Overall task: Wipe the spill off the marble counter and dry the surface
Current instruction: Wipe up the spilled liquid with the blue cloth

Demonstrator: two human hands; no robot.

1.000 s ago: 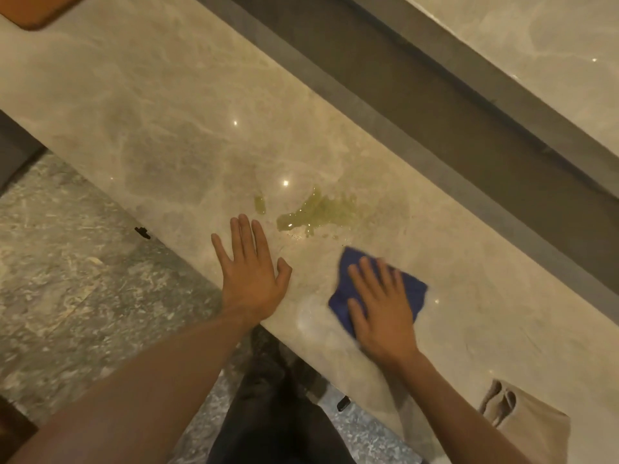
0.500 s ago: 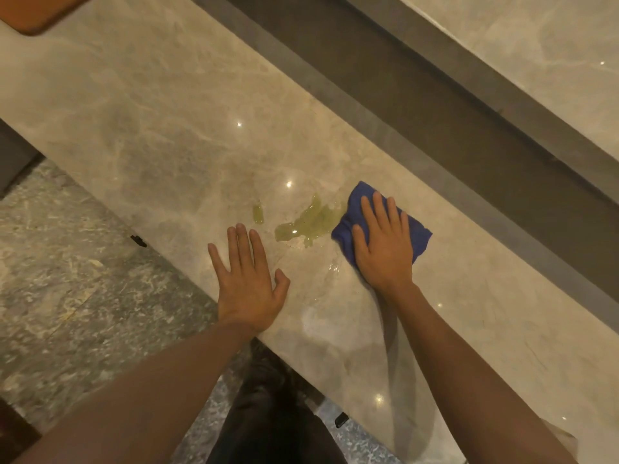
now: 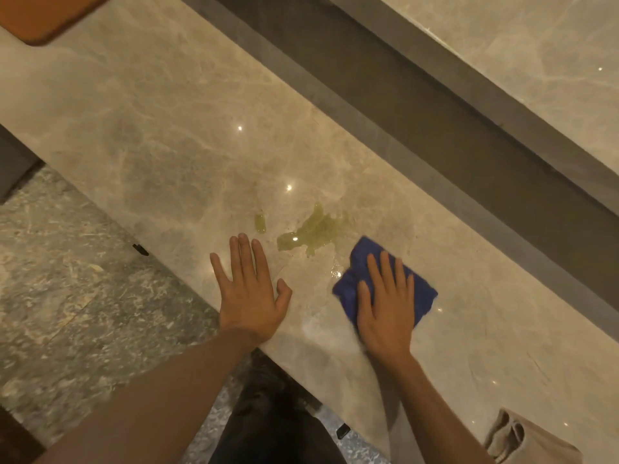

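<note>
A yellow-green spill [image 3: 315, 231] lies on the beige marble counter [image 3: 150, 128], with a small separate drop [image 3: 260, 223] to its left. A folded blue cloth [image 3: 422, 293] lies just right of and below the spill. My right hand [image 3: 385, 306] presses flat on the cloth with straight fingers. A wet sheen shows on the marble between cloth and spill. My left hand [image 3: 249, 293] rests flat on the counter near its front edge, left of the spill, fingers spread.
A dark recessed channel [image 3: 418, 105] runs behind the counter, with a raised marble ledge [image 3: 536, 45] beyond it. An orange-brown board corner [image 3: 43, 18] sits at the top left. A beige cloth [image 3: 522, 440] lies at the bottom right. Stone floor [image 3: 67, 279] is below the counter edge.
My right hand has pulled the blue cloth back toward me from the spill's right edge, after pushing it forward. The left hand stayed put.
</note>
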